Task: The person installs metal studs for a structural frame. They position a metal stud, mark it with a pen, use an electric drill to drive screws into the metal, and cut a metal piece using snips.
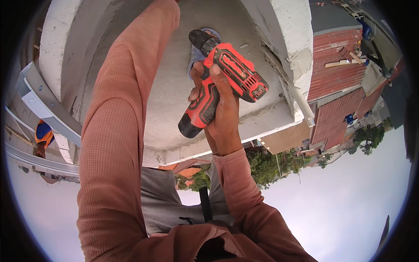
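Observation:
A red and black cordless drill [238, 72] is gripped in my right hand [225, 111]. My fingers wrap round its handle, and the thumb lies along the drill body. Its black chuck points up and to the left, with no bit that I can make out in it. The battery end of the handle slants down to the left. My left arm, in a pinkish ribbed sleeve [120, 109], reaches up past the top edge, so the left hand is out of the picture. Beneath the drill, a foot in a blue-grey slipper [195, 54] stands on the concrete floor [174, 105].
Rough concrete walls [290, 48] flank the floor on both sides. Along the right wall runs a pale pipe [301, 102]. Metal channels [50, 102] lie at the left, near another person in orange and blue [43, 133]. Red roofs [336, 61] and trees spread out far below.

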Tool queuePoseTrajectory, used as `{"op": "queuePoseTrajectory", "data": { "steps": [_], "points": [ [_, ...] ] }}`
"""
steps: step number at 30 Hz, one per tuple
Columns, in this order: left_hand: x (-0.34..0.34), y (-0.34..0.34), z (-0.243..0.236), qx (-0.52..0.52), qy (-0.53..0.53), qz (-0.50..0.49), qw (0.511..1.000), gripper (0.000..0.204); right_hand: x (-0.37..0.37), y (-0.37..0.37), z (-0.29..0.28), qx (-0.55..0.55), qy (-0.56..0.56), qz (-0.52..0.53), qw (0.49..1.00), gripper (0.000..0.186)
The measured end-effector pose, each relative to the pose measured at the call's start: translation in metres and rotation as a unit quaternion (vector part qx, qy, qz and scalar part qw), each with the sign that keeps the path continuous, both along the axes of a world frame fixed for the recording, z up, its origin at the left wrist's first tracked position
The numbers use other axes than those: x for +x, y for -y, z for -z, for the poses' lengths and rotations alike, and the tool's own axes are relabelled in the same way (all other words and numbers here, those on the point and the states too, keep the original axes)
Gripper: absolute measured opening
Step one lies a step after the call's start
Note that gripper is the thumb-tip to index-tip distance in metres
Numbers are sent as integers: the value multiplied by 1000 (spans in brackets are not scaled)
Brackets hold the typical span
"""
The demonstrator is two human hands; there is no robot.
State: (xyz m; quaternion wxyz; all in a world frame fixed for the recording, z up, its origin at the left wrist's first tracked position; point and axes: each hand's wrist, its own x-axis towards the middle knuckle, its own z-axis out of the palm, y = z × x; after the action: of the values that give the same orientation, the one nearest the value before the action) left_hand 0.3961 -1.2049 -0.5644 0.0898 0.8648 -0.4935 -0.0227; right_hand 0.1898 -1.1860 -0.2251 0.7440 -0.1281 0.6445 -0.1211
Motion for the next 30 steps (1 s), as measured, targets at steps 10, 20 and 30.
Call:
{"op": "queuePoseTrajectory", "data": {
  "steps": [10,20,30],
  "points": [
    [-44,-66,-191,-148,-722,-302,604,32,-16,22,-1,29,98,49,994,57],
    [-22,-136,-259,-236,-740,-342,530,16,-11,-1,-9,118,227,32,966,49],
    [-19,-158,-281,-158,-705,-295,625,17,-8,-23,-7,88,209,-70,971,45]
  ]
}}
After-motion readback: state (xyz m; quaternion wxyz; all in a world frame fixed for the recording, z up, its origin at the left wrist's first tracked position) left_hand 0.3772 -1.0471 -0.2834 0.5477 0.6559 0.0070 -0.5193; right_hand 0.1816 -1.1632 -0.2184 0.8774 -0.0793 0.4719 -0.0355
